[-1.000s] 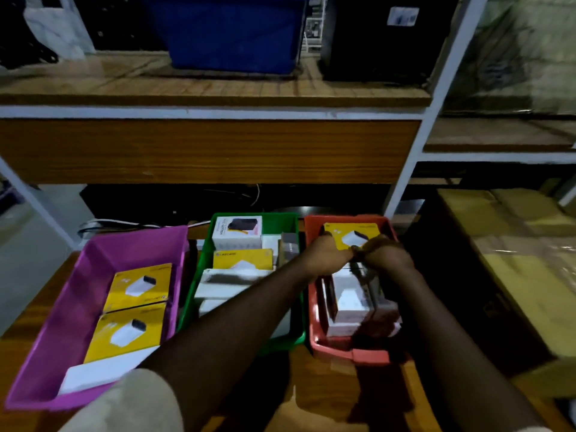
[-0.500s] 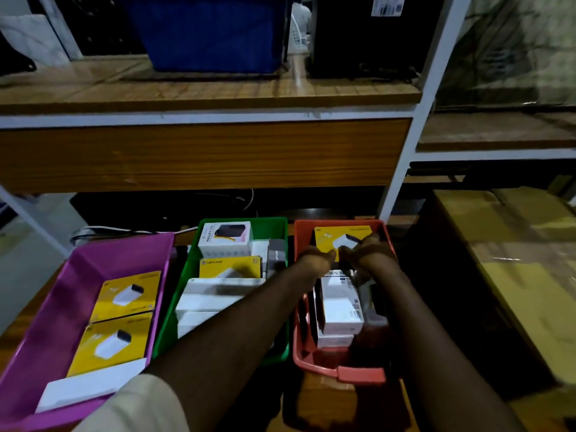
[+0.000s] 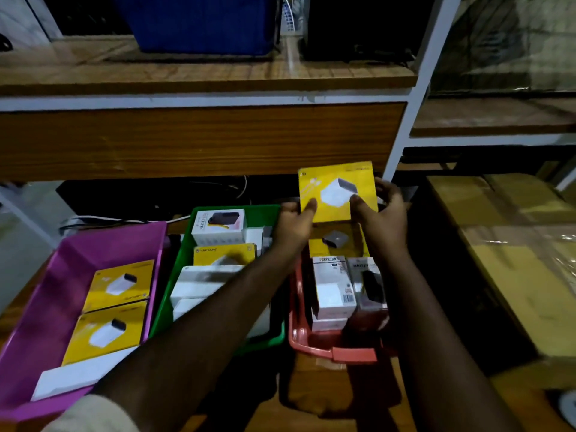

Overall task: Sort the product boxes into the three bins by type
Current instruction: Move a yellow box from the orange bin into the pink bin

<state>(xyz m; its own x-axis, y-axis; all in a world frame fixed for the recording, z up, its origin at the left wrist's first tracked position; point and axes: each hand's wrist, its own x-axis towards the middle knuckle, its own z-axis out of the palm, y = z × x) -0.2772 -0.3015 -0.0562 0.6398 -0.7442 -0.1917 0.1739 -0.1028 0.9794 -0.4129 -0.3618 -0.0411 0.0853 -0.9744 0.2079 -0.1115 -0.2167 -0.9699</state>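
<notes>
A yellow box with a white charger picture is held up above the far end of the red bin. My left hand grips its lower left edge and my right hand grips its lower right side. Another yellow box lies below it in the red bin, with white boxes nearer me. The green bin in the middle holds white and yellow boxes. The purple bin on the left holds two yellow boxes and a white one.
A wooden shelf with white metal posts hangs low just behind the bins. Large cardboard cartons wrapped in plastic stand at the right. A blue crate sits on the upper shelf. Cables run behind the bins.
Both hands have lifted the yellow box up out of the far end of the red bin, which uncovers a second yellow box below it.
</notes>
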